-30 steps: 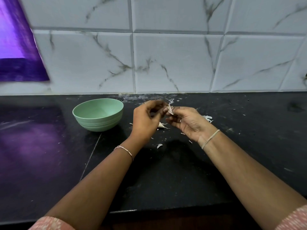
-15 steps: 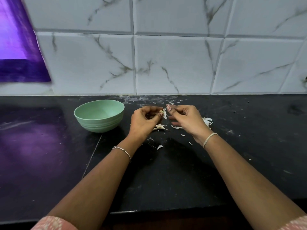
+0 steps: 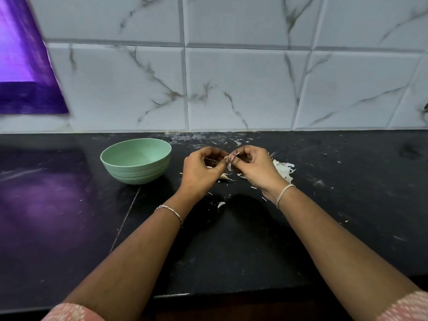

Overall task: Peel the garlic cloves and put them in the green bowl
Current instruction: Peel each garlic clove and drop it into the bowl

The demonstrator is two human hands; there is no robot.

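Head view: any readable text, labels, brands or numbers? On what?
None: no text is readable anywhere in this view.
The green bowl is plain, with no print.
The wall tiles show only grey veining.
The black counter and the purple sheet carry no marking.

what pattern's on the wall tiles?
The wall tiles are white with grey marble veining; head view.

Left hand (image 3: 200, 169) and right hand (image 3: 253, 166) pinching garlic clove (image 3: 229, 158), green bowl (image 3: 136, 161) left
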